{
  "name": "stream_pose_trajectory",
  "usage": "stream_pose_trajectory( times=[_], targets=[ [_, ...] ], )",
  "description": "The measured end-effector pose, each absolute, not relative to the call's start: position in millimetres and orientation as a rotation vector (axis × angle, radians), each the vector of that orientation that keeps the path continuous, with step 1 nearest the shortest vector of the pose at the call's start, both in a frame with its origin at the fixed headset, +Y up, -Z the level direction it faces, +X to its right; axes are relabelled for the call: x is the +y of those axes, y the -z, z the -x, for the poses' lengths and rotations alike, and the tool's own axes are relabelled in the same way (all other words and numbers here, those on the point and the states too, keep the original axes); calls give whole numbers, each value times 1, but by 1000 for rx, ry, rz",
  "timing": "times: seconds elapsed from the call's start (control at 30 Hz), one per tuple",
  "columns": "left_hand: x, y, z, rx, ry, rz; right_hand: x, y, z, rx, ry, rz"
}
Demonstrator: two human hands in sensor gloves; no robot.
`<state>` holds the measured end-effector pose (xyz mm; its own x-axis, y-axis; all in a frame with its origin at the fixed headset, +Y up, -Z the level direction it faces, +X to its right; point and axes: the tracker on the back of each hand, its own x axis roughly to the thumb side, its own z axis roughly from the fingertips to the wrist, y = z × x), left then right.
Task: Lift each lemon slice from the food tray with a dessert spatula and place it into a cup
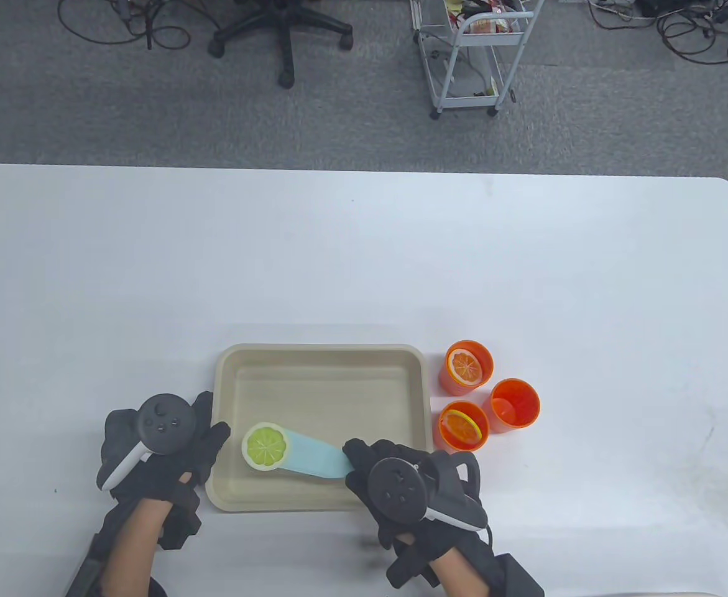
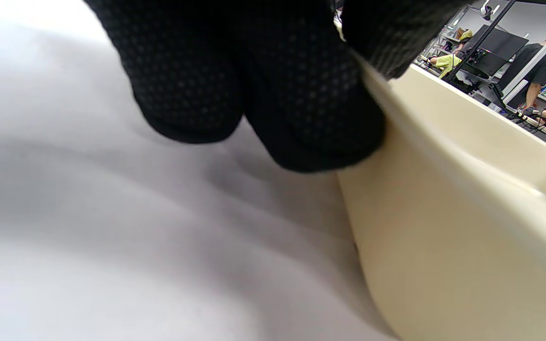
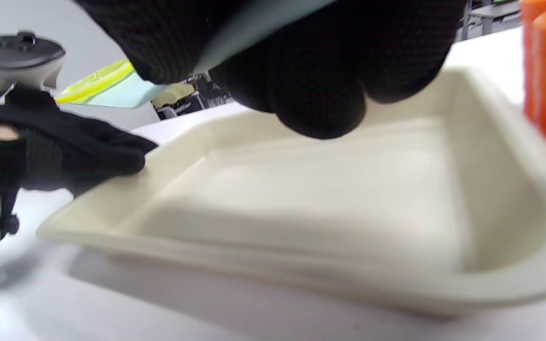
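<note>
The right hand (image 1: 401,485) is curled round the handle of the pale blue dessert spatula (image 1: 311,459), whose blade reaches toward the food tray's (image 1: 320,354) near left corner. The yellow-green lemon slice (image 1: 264,446) lies flat on the blade tip; in the right wrist view it appears raised clear of the tray floor, though blur makes that uncertain. The left hand (image 1: 152,448) steadies the tray at its left rim, fingers roughly straight against the wall and a fingertip over the lip. The slice looks light, thin, stiff and probably slick on smooth plastic, so it is likely to slide off if the blade tips; it is best carried level with the blade under its centre. Three orange cups stand just beyond the tray's right edge: two already hold slices and the empty cup (image 1: 515,404) sits farthest right. The route crosses the right rim and passes close to the nearest filled cup (image 1: 463,428), so a higher carry seems wise; the table beyond is open.
</note>
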<state>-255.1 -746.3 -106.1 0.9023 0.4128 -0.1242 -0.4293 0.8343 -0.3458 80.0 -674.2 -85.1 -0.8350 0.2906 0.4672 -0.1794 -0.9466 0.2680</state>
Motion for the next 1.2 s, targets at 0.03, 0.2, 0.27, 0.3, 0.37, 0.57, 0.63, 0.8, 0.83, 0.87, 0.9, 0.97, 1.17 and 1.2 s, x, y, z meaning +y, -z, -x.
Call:
stream_pose_trajectory(
  times=[0.03,0.2,0.27,0.3,0.37,0.57,0.63,0.8,0.83,0.87,0.9,0.97,1.17,1.2],
  targets=[
    [-746,106,255,45,-446,377,-672,85,-83,299,-2776,-738],
    [-746,106,255,46,-446,376,-661,87,-105,222,-2778,-606],
    [-746,106,255,46,-448,377,-657,88,-115,199,-2793,-544],
    [-746,106,255,46,-448,377,-654,88,-122,178,-2801,-504],
    [-746,106,255,45,-448,377,-651,89,-131,151,-2809,-440],
    [-747,106,256,45,-452,378,-644,92,-173,67,-2823,-224],
    [-747,106,256,45,-452,379,-643,93,-189,48,-2828,-141],
    [-747,106,256,44,-449,378,-644,93,-230,52,-2766,36],
    [-747,106,256,44,-449,378,-645,93,-237,61,-2748,64],
    [-747,106,256,44,-448,378,-646,91,-248,60,-2722,114],
    [-747,106,256,44,-448,378,-646,91,-254,55,-2708,145],
    [-747,106,256,44,-447,378,-651,88,-274,76,-2658,237],
    [-747,106,256,44,-447,378,-671,88,-311,218,-2547,502],
    [-747,106,256,44,-447,378,-674,88,-314,244,-2538,534]
  ],
)
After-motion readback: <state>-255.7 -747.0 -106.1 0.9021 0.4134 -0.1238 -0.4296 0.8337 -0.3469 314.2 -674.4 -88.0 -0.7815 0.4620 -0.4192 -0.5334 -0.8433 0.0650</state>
